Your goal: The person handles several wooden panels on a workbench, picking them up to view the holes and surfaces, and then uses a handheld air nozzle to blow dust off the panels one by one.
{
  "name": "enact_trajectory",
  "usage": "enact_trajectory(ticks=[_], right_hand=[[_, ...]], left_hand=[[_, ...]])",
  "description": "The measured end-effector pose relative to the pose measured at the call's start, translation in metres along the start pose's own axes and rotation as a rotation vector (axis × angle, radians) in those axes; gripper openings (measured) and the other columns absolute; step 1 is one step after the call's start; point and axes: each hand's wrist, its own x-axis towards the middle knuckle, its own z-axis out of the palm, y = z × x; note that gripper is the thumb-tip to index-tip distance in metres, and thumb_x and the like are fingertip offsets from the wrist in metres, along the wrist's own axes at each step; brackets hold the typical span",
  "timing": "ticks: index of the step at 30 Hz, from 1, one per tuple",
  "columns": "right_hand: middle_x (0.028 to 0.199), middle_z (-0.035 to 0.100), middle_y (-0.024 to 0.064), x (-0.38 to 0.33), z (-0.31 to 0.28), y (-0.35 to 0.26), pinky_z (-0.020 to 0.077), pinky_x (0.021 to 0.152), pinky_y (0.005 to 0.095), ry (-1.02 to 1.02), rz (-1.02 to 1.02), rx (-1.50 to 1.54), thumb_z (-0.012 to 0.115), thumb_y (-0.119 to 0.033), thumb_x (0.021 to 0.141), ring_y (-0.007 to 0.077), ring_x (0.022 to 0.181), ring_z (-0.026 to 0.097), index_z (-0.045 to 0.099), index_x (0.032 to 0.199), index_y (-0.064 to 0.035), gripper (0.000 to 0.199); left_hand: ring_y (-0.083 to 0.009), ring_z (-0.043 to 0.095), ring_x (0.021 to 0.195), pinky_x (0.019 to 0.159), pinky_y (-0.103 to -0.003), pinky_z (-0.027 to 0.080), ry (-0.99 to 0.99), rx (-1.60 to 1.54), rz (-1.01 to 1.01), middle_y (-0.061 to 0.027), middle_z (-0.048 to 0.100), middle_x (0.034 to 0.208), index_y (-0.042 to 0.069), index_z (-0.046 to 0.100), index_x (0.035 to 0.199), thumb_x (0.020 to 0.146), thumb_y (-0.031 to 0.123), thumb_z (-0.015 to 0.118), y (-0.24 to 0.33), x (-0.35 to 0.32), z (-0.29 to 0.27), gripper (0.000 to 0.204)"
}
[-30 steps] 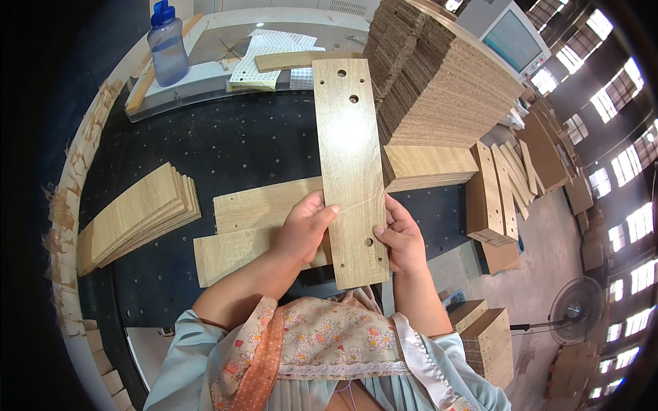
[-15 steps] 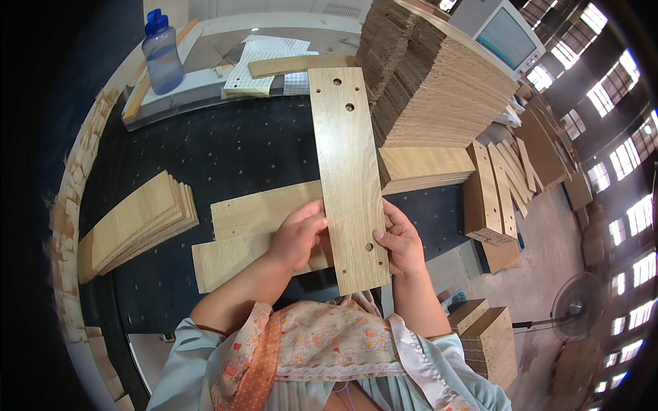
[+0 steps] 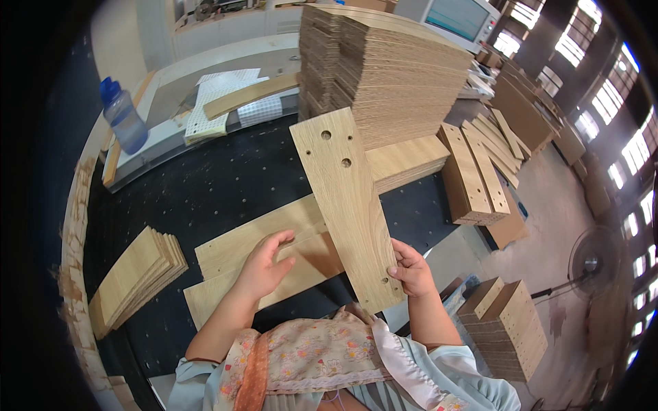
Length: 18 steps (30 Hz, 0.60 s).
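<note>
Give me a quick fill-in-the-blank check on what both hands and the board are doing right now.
1. The right hand grips the drilled board near its ____ end.
2. The left hand rests on the ____ planks lying on the black table.
3. The blue-capped bottle stands at the far ____.

Missing: near; flat; left

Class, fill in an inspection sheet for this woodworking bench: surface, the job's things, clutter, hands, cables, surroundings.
Surface: black perforated bench top.
Job's things: drilled wooden panel held tilted above two flat boards on the bench.
Clutter: blue water bottle, papers, fanned stack of slats.
Hands: right hand grips the panel's near edge; left hand rests on the boards, fingers spread.
Cables: nothing seen.
Surroundings: tall panel stack, floor stacks, standing fan, monitor.
</note>
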Motion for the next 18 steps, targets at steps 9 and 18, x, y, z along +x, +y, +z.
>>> enact_trajectory(ticks=[9, 18], right_hand=[[0.134, 0.047, 0.0152, -0.056, -0.043, 0.006, 0.0356, 0.102, 0.037, 0.177, -0.083, 0.117, 0.052, 0.011, 0.077, 0.0244, 0.123, 0.047, 0.036, 0.136, 0.003, 0.062], [0.121, 0.057, 0.0142, -0.076, -0.061, 0.034, 0.0454, 0.094, 0.0362, 0.629, -0.223, 0.245, 0.047, 0.013, 0.077, 0.024, 0.11, 0.057, 0.04, 0.132, 0.0012, 0.057]], left_hand=[[-0.0394, 0.024, 0.133, 0.108, -0.05, 0.02, -0.298, 0.811, 0.043, -0.0232, 0.03, 0.141, 0.004, 0.041, 0.132, 0.065, 0.03, 0.077, 0.015, -0.012, 0.009, 0.08], [-0.0412, 0.019, 0.134, 0.108, -0.055, 0.014, -0.313, 0.948, -0.01, -0.0252, 0.02, 0.144, 0.008, 0.034, 0.137, 0.06, 0.026, 0.082, 0.013, -0.015, 0.022, 0.093]])
